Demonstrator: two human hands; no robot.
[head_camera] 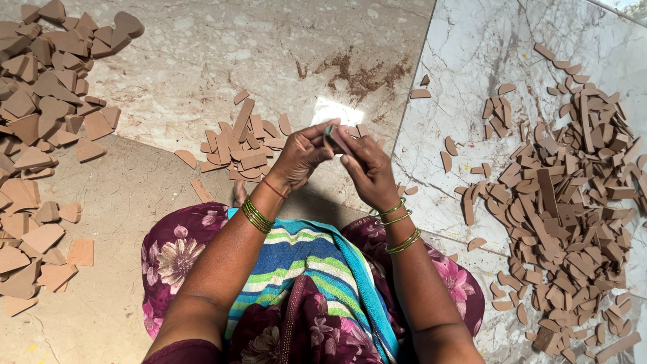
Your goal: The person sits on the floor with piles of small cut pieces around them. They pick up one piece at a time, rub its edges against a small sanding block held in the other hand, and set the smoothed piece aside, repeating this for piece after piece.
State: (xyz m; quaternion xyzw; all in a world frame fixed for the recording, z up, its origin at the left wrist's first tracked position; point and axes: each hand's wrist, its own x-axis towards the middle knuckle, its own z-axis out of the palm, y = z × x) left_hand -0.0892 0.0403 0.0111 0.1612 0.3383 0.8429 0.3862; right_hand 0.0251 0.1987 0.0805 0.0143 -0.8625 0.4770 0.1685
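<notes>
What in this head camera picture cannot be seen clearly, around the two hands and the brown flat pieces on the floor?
- Small brown piece: mostly covered by the left hand and right hand; its full shape is unclear.
- Greenish item at the fingertips: too small to identify.
- Left heap of brown heart-like pieces: cut by the left edge.
- Right heap of brown strips and offcuts: cut by the right edge.

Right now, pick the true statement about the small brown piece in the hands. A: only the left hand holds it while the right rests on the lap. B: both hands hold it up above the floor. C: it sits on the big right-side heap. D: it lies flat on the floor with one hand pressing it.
B: the left hand and right hand meet around the small brown piece, raised above the floor.
</notes>
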